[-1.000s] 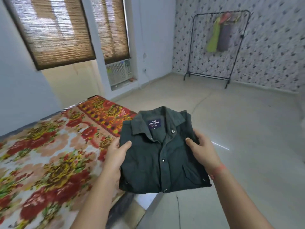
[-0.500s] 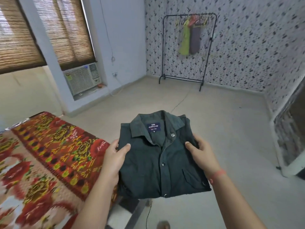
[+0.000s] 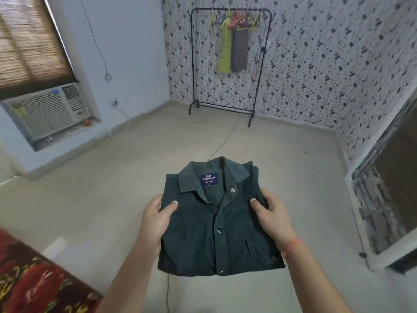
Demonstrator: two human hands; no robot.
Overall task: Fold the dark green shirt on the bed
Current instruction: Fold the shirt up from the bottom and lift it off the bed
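Item: dark green shirt, folded to a compact rectangle, collar up and away from the wearer, placket and snaps facing up, brand label visible inside the neck. Location: held in mid-air over bare floor, clear of the bed, whose floral cover shows only at lower left. Left hand: clamped on the left edge, thumb on top, fingers hidden beneath. Right hand: clamped on the right edge, thumb on top, fingers curled at the side; red thread at the wrist. Surroundings: clothes rack with two hanging garments against the patterned wall, air conditioner under the window. Condition: fold appears complete. Risks, as judged: support lies at the two sides only, so the lower layers may sag or slide open if either grip loosens; tilting could spill tucked sleeves; a drop would land it on the floor, not the bed.
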